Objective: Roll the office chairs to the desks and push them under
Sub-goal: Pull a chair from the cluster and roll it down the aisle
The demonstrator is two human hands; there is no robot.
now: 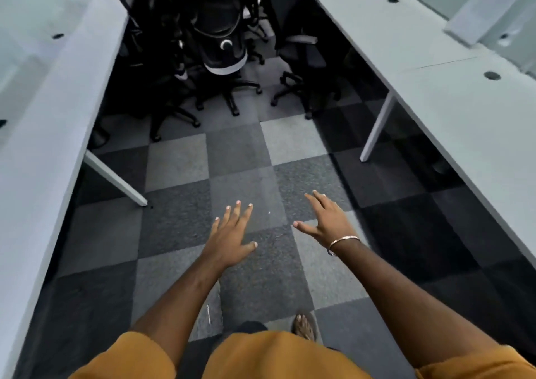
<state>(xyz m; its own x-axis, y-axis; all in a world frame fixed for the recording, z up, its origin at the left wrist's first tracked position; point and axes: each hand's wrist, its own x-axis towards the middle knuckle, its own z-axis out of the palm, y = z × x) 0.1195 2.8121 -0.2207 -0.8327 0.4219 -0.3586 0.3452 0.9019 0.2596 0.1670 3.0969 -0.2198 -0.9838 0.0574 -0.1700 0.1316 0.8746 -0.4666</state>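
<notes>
Reaching with fingers spread, left hand (230,235) and right hand (326,220) hold nothing, well short of the office chairs (216,45).

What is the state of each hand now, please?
Left hand: open, fingers spread, holding nothing.
Right hand: open, fingers spread, holding nothing; bracelet on the wrist.

Matt smooth desks (452,94), rough carpet tiles (174,219), black mesh chairs (214,30)

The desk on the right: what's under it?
Under the right desk show a white leg, dark checkered carpet and part of one black office chair. Farther back, shadow hides everything.
</notes>
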